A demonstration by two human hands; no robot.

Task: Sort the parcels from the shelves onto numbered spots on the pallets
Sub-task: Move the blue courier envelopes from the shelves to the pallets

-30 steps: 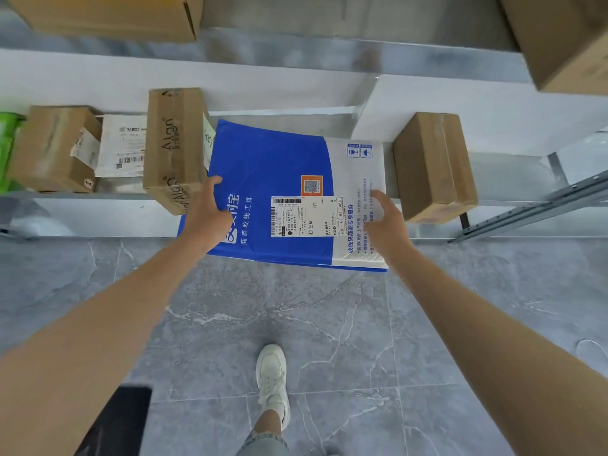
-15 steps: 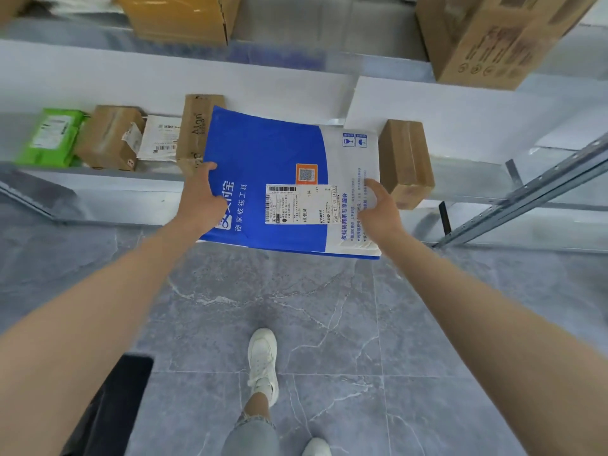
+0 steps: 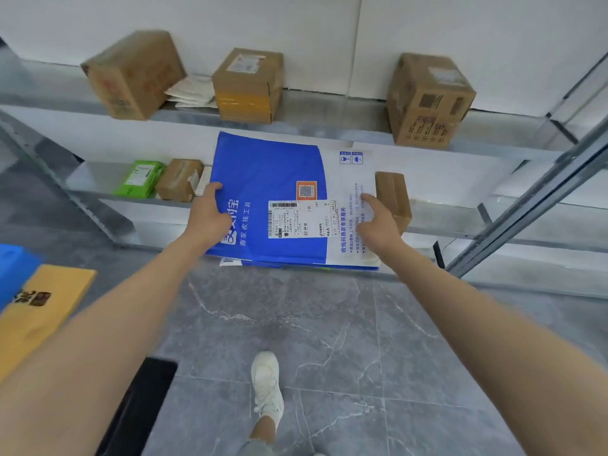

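A flat blue and white parcel (image 3: 276, 179) with a shipping label and an orange square sticker hangs in the air in front of the shelves. My left hand (image 3: 210, 218) grips its left edge, thumb on top. At the right edge my right hand (image 3: 378, 222) holds it the same way, fingers hidden underneath. The lower shelf (image 3: 98, 189) behind it carries a green packet (image 3: 141, 177), a small brown box (image 3: 179, 179) and another brown box (image 3: 393, 195) at the right.
The upper shelf (image 3: 329, 123) holds three cardboard boxes (image 3: 135, 74) (image 3: 248, 83) (image 3: 427, 98) and white mailers (image 3: 192, 93). A yellow parcel (image 3: 36, 311) lies on a blue pallet (image 3: 13, 268) at the left. Grey tiled floor (image 3: 296, 324) and my white shoe (image 3: 266, 386) are below. Metal shelf posts (image 3: 526, 205) slant at the right.
Both hands have drawn the blue parcel off the lower shelf and away from it. The view has pulled back and up, so the upper shelf and the yellow parcel at left now show.
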